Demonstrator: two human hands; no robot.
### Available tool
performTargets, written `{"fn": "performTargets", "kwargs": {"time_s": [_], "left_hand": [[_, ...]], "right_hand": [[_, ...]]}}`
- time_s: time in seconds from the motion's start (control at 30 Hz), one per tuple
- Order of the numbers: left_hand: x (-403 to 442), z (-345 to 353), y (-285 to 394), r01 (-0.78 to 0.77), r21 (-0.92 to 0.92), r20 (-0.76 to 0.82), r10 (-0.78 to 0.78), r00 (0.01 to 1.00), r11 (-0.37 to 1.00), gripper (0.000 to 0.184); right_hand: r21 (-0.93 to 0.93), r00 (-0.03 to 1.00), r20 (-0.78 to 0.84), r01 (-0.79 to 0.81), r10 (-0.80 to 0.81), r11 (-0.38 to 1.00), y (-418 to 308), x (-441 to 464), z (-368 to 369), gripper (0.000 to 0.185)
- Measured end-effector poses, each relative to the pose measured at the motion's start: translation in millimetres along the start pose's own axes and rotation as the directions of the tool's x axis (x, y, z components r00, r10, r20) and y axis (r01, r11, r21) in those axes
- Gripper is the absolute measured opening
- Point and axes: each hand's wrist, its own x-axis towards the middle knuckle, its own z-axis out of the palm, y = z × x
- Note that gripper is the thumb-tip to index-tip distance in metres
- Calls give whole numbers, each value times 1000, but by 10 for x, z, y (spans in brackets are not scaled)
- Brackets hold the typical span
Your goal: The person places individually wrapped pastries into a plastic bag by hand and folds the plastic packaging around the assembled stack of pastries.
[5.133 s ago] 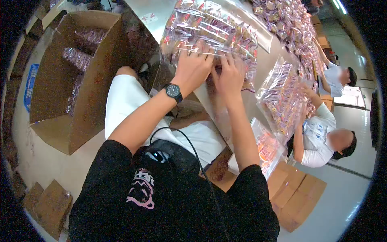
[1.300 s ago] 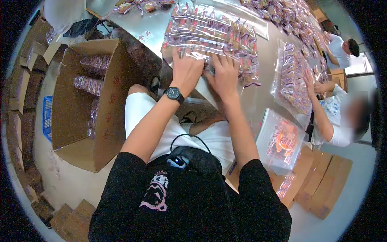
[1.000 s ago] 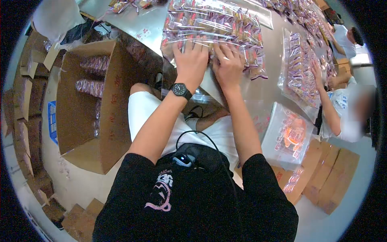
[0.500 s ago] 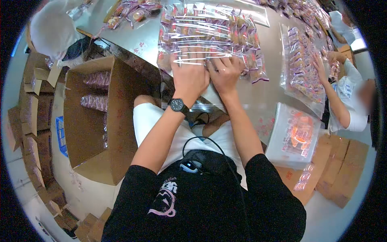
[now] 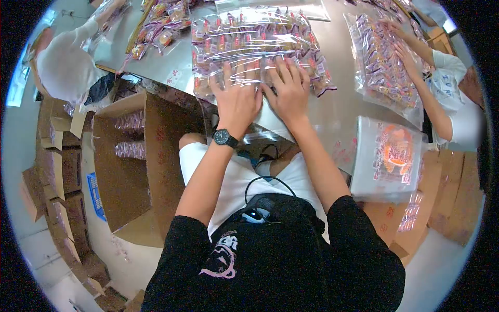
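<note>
A large clear plastic bag (image 5: pixel 249 46) lies on the metal table, filled with rows of small packets in purple-and-clear wrappers. My left hand (image 5: pixel 236 101), with a black watch on its wrist, rests palm down on the near part of the bag, fingers stretched forward. Beside it my right hand (image 5: pixel 288 93) lies flat on the same bag, fingers spread and thumb close to my left hand. A few packets (image 5: pixel 325 83) stick out at the bag's right side. Glare on the film hides some of the packets.
An open cardboard box (image 5: pixel 150 171) with packed bags inside stands left of my legs. Flat printed bags (image 5: pixel 387 161) are stacked at the table's right edge. A co-worker's hands (image 5: pixel 408 57) touch another filled bag (image 5: pixel 382 73). Loose packets (image 5: pixel 163 31) lie at the far left.
My fingers have gone from curled at the bag's near side to stretched flat on top of it. The co-worker on the right has reached farther over their bag.
</note>
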Motion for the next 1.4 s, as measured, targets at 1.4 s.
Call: {"fn": "performTargets", "kwargs": {"time_s": [1.4], "left_hand": [[-842,-530,-97,-45,-478,-93,0,996,877,23]], "right_hand": [[344,964,257,-23,-70,939,172,-882,-840,39]]}}
